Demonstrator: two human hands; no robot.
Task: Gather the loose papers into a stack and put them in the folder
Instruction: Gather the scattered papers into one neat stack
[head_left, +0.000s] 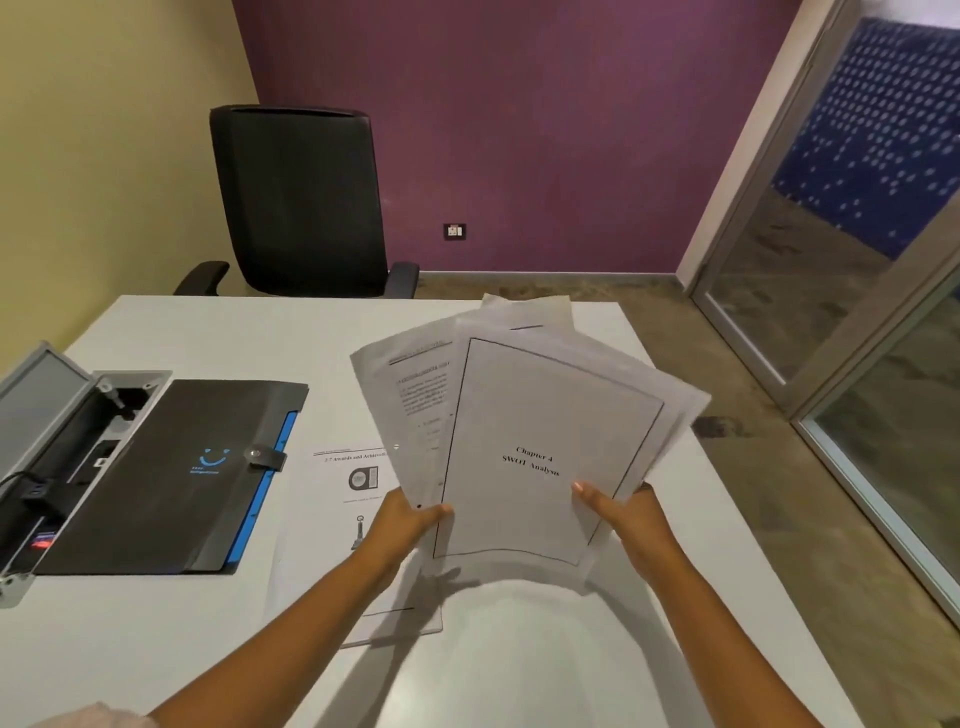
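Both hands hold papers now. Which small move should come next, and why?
Probably square the fanned papers between left hand and right hand; their edges splay. One sheet lies on the table beside the closed folder.

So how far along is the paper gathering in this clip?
Partly done. Both hands, left hand and right hand, hold a fanned bunch of papers above the table, not yet squared. One printed sheet still lies on the table. The black folder is strapped shut, nothing filed yet.
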